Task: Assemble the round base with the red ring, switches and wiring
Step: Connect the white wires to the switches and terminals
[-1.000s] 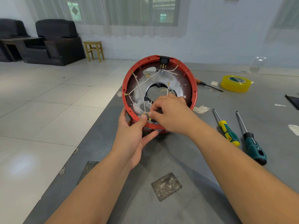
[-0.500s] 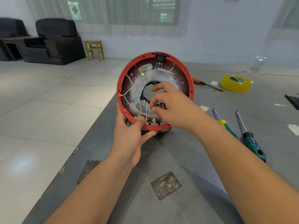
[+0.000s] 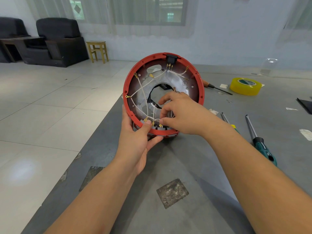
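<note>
Base (image 3: pixel 133 92) on edge, open face toward camera; left hand (image 3: pixel 137 141) grips rim, right hand (image 3: pixel 184 115) pinches wire (image 3: pixel 156 119).

A grey bench (image 3: pixel 194 166) carries the things. The yellow tape roll (image 3: pixel 244 86) serves as landmark. Just left of it lies a wooden-handled screwdriver (image 3: pixel 214 86). Nearer than the roll lie two more, a yellow-handled screwdriver (image 3: pixel 228 121) and a teal-handled screwdriver (image 3: pixel 260 141), side by side. Beyond it stands a clear plastic piece (image 3: pixel 268 67). Right of it lies a black flat object (image 3: pixel 305 105). Paper scraps (image 3: pixel 305 134) dot the surface.
</note>
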Motion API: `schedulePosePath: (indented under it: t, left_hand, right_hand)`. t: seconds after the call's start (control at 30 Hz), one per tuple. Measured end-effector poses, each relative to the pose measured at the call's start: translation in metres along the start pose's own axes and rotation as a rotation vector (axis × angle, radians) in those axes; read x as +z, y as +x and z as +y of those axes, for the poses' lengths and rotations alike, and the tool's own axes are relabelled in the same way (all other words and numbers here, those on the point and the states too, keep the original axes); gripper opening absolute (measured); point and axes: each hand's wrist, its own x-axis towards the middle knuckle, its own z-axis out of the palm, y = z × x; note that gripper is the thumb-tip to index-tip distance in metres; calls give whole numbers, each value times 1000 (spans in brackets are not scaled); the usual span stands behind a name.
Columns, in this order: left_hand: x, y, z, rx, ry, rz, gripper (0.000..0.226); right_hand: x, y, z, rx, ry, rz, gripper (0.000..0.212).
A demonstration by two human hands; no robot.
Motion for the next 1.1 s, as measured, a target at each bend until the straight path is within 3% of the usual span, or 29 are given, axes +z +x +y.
schedulePosePath:
  t: [1.1]
  left_hand:
    - [0,1,1,-6,17,9,76]
  right_hand:
    - [6,3,3,-30,-41,-18,15]
